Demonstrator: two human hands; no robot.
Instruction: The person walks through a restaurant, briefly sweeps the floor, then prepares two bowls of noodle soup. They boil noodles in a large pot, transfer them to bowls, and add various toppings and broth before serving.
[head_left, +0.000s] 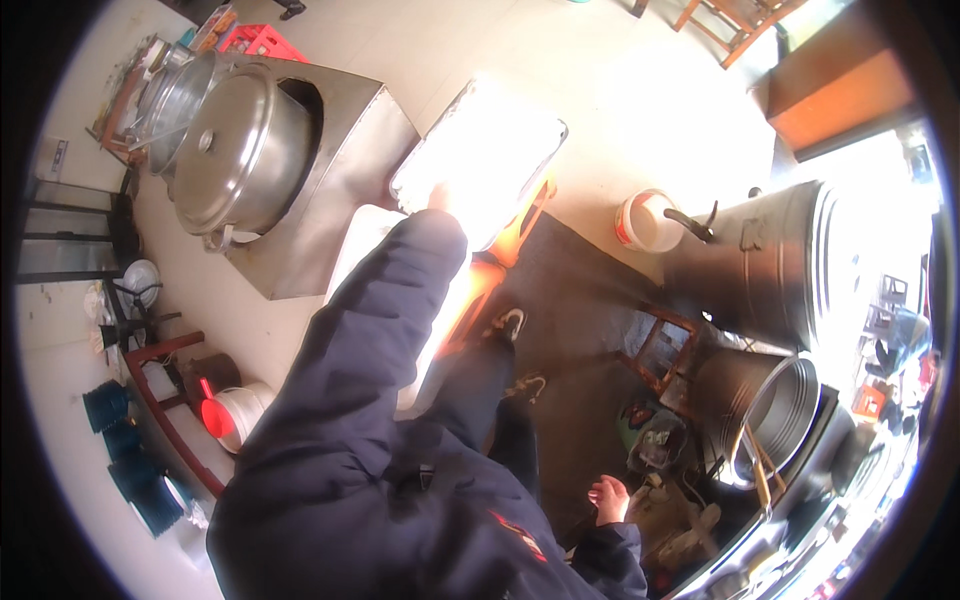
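Observation:
My left arm, in a dark padded sleeve, reaches forward over a white container (363, 225). My left hand (441, 196) is at the near edge of a rectangular tray (480, 150); strong glare washes out its fingers and the tray's contents, so whether it holds anything cannot be told. An orange plastic stool (517, 232) stands beneath the tray, with a second orange stool (469, 300) beside it. My right hand (611, 501) hangs low at the right, fingers loosely curled and apart, with nothing visible in it. It is nearest to the clutter on the dark floor.
A large lidded metal pot (232, 150) sits in a steel stove housing (337, 172) at left. At right stand a white bucket (649, 221), a tall metal drum (750, 262) and an open metal pot (780, 420) with wooden-handled tools. A red-lidded pail (244, 409) is lower left.

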